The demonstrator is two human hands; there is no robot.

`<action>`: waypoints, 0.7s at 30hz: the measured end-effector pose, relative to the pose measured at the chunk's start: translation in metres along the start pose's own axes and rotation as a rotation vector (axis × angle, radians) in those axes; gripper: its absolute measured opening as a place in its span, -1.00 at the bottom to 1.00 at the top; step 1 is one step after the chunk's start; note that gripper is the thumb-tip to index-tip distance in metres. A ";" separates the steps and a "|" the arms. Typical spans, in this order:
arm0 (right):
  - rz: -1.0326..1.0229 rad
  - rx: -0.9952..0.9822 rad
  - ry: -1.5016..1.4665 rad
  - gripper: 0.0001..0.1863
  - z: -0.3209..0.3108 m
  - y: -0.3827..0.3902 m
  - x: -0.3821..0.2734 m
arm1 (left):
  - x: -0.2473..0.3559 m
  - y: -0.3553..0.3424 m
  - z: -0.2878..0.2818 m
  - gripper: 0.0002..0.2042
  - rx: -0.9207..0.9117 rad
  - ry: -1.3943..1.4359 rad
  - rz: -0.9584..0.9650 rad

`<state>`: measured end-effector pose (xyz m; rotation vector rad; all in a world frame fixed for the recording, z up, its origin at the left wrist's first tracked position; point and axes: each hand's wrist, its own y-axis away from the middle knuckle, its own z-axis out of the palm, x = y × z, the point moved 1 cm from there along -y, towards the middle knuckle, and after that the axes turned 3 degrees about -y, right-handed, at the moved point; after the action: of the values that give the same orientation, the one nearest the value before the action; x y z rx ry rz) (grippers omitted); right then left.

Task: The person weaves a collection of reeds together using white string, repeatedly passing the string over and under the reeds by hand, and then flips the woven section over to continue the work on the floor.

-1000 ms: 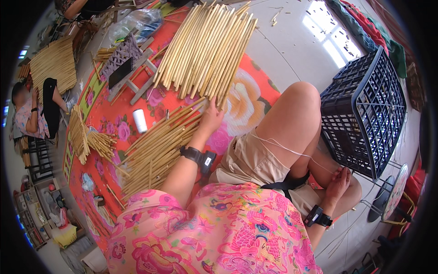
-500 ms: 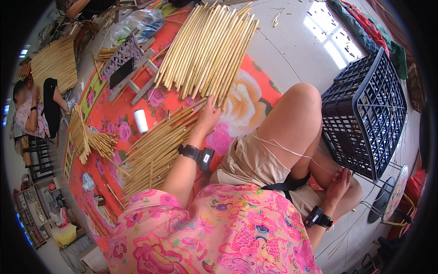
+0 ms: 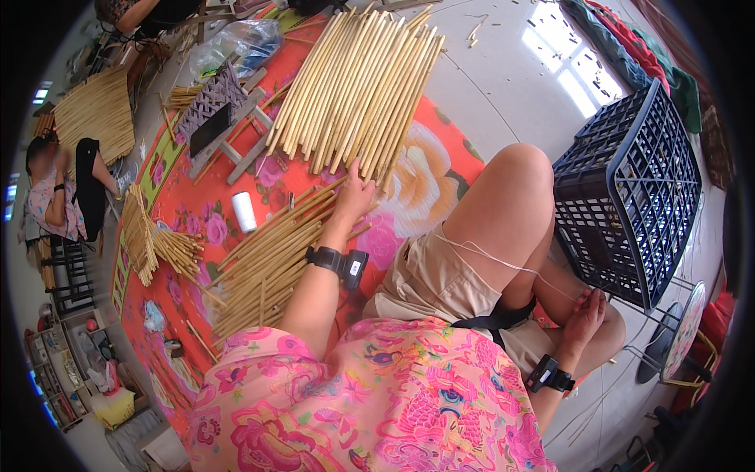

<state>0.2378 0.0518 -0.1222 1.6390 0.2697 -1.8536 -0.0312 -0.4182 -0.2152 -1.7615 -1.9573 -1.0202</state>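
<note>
A woven mat of pale straw-coloured stalks [image 3: 358, 86] lies ahead of me, its near ends uneven. My left hand [image 3: 355, 197] reaches to that near edge with a finger stretched against the stalk ends; I see nothing gripped in it. Beneath my left wrist and forearm spreads a loose pile of similar stalks [image 3: 267, 263]. At the right, beside my bent leg, my right hand [image 3: 586, 313] is closed, fingertips pinching a thin white string [image 3: 503, 261]. The string runs across my thigh.
A white thread spool [image 3: 244, 212] stands on the red flowered cloth [image 3: 440, 126]. Bundled stalks [image 3: 145, 244] and a small wooden stool [image 3: 228, 138] are left. A dark plastic crate [image 3: 629, 197] is close on my right. Another person [image 3: 55, 197] sits far left.
My left hand has shifted slightly, and its finger now stretches up to the mat's edge. The stalks at the mat's right side have moved a little left. My right hand stays put.
</note>
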 end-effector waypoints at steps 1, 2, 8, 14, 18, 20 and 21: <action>-0.003 -0.005 -0.003 -0.89 0.000 0.000 0.000 | 0.000 -0.001 -0.001 -0.31 0.001 -0.001 0.000; -0.002 -0.005 -0.003 -0.89 0.000 0.000 0.000 | 0.000 -0.001 -0.001 -0.32 0.000 -0.018 -0.019; 0.002 0.002 -0.008 -0.89 0.002 0.001 0.000 | -0.006 -0.005 -0.002 -0.37 0.009 -0.015 -0.031; 0.003 -0.010 -0.003 -0.90 0.002 -0.002 0.002 | -0.017 -0.018 -0.006 -0.56 0.081 0.068 -0.007; -0.007 0.014 -0.013 -0.90 -0.002 -0.002 0.003 | 0.014 -0.010 -0.009 -0.70 -0.056 0.198 -0.106; -0.007 0.009 -0.013 -0.89 -0.003 -0.001 0.003 | 0.027 -0.006 -0.010 -0.74 -0.088 0.039 -0.134; -0.011 -0.001 -0.008 -0.89 -0.002 -0.002 0.003 | 0.031 -0.004 -0.008 -0.76 0.047 -0.219 0.009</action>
<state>0.2388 0.0534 -0.1259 1.6322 0.2765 -1.8677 -0.0427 -0.4011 -0.1909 -1.9249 -2.0800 -0.7996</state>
